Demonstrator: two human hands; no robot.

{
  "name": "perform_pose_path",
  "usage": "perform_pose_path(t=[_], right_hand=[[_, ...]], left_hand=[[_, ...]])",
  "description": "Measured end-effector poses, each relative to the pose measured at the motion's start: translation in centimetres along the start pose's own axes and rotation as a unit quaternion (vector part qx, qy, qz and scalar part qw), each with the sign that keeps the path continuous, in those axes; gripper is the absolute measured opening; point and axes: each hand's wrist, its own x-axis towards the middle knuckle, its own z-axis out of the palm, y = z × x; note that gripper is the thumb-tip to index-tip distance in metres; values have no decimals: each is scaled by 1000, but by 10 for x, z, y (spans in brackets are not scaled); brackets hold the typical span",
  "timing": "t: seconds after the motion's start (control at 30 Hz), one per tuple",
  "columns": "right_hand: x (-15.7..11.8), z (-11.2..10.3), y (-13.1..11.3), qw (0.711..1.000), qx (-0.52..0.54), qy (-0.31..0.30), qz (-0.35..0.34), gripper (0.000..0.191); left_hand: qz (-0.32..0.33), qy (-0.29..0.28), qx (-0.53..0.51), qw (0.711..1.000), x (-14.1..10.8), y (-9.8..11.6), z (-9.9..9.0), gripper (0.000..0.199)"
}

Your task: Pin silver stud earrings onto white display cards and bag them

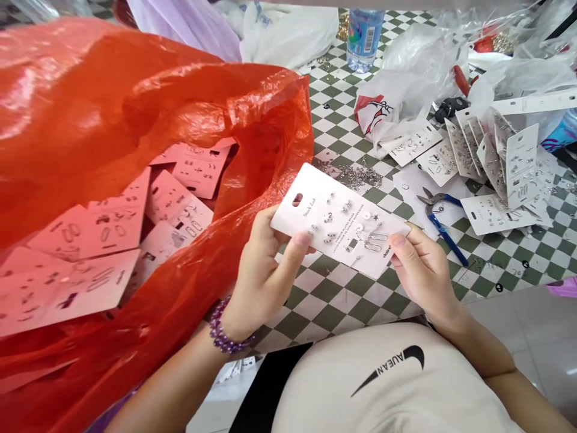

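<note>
A white earring card (338,219) with several small metal earrings on it is held up over the checkered table (311,313). My left hand (265,270) pinches its left end, thumb on the front face, fingers behind. At the card's lower right corner, my right hand (424,270) grips it the same way. Left of my hands lies a large red plastic bag (180,90), its mouth open toward me. Inside it are several more earring cards (99,282). Behind the held card, a pile of tiny metal pieces (360,176) lies on the table.
Blue-handled pliers (444,231) lie to the right, beside a cluster of earring cards (489,210), some standing. A water bottle (364,39) stands at the back. Clear plastic bags (415,54) and a white bag (288,30) crowd the far side. The table's front edge is close to my body.
</note>
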Motion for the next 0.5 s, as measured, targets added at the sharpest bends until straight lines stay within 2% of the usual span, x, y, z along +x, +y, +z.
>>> perform_pose_path(t=[0.1, 0.2, 0.27, 0.33, 0.5], right_hand=[[-1, 2, -2, 1000, -24, -19, 7, 19], [-2, 5, -6, 999, -10, -36, -26, 16], [-3, 5, -8, 998, 6, -56, -39, 20], [-3, 5, -8, 997, 9, -77, -25, 27], [-5, 0, -4, 996, -17, -83, 6, 46]], left_hand=[[-25, 17, -60, 998, 2, 2, 1, 22], [-33, 25, -96, 995, 3, 4, 1, 20], [-37, 27, -109, 993, 3, 3, 1, 21], [-37, 26, -108, 993, 3, 3, 0, 21], [-6, 9, -88, 996, 4, 3, 0, 22]])
